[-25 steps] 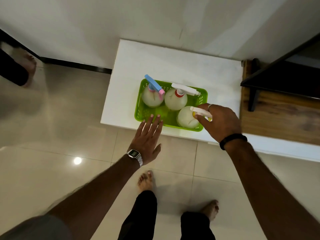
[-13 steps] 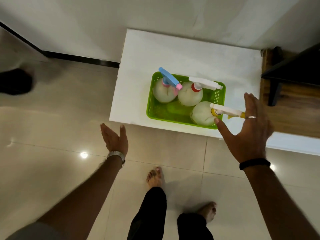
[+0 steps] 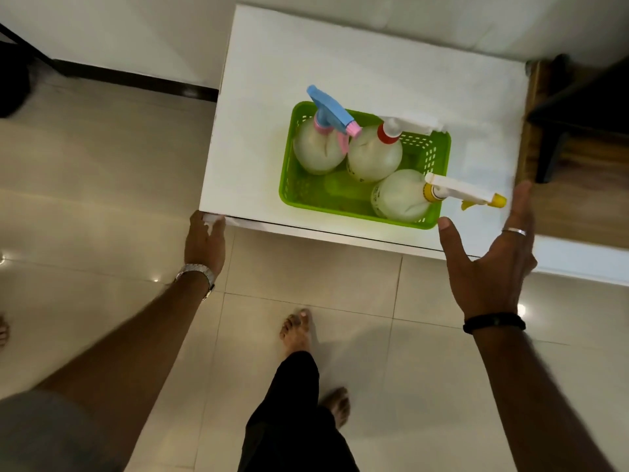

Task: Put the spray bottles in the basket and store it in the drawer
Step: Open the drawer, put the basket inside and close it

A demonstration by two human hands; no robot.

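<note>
Since half a second ago, your left hand has moved from open air over the floor to the near left corner of the white drawer, where its fingers now curl on the front edge. Your right hand remains spread wide and holds nothing; its thumb is just beside the near right corner of the green basket.

The basket sits inside the drawer, right of centre, long axis running left to right. Three spray bottles stand upright in it. The yellow-tipped bottle occupies the near right corner, nozzle pointing right past the rim. Behind it, the red-collared bottle also points right. The blue-and-pink bottle stands at far left, nozzle angled right.
</note>
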